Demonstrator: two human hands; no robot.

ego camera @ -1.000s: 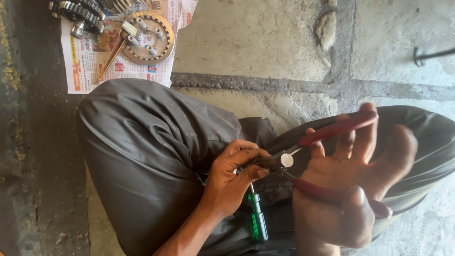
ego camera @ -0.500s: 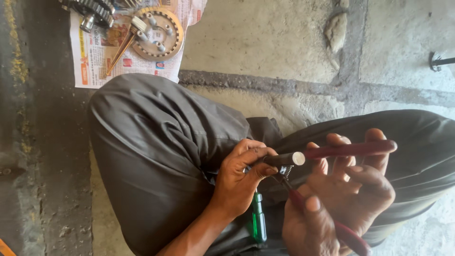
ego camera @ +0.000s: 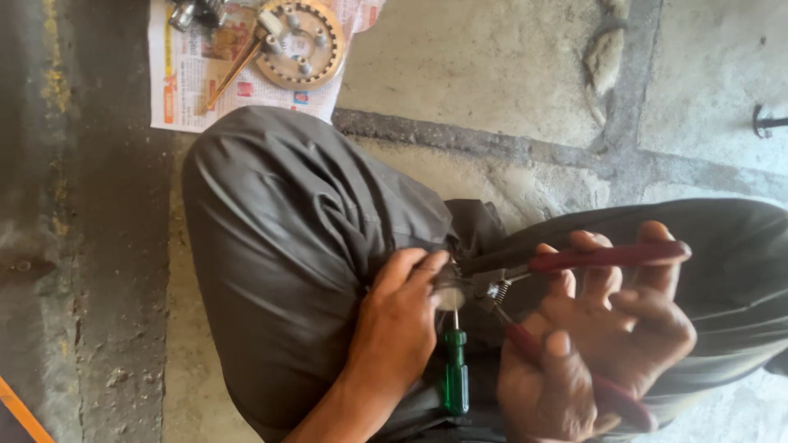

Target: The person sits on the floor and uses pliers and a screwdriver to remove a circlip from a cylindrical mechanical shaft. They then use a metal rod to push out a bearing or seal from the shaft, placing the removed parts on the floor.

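Right hand: the right hand (ego camera: 603, 344) was nearest the camera, to the right of the part, fingers curled about the red handles of the pliers (ego camera: 574, 271) with the handles spread apart.
Pliers: their dark nose reached left and met the part; a small spring showed between the handles close to the part.
Left hand: the left hand (ego camera: 398, 324) lay just left of the part, fingers closed over it and pinching it, thumb on top.
Part: the small round metal part (ego camera: 450, 294) sat between both hands, over the lap, mostly hidden by the fingers; its exact shape could not be told.
Screwdriver: a green-handled screwdriver (ego camera: 456, 379) lay just below the part, shaft pointing up at it, resting on the trousers.
Trousers: grey trousers (ego camera: 287, 246) spread left of and behind the part.
Newspaper: a newspaper (ego camera: 193, 78) lay on the floor, far up and left of the part.
Sprocket: a round toothed sprocket (ego camera: 302, 43) rested on the newspaper, well apart from the part.
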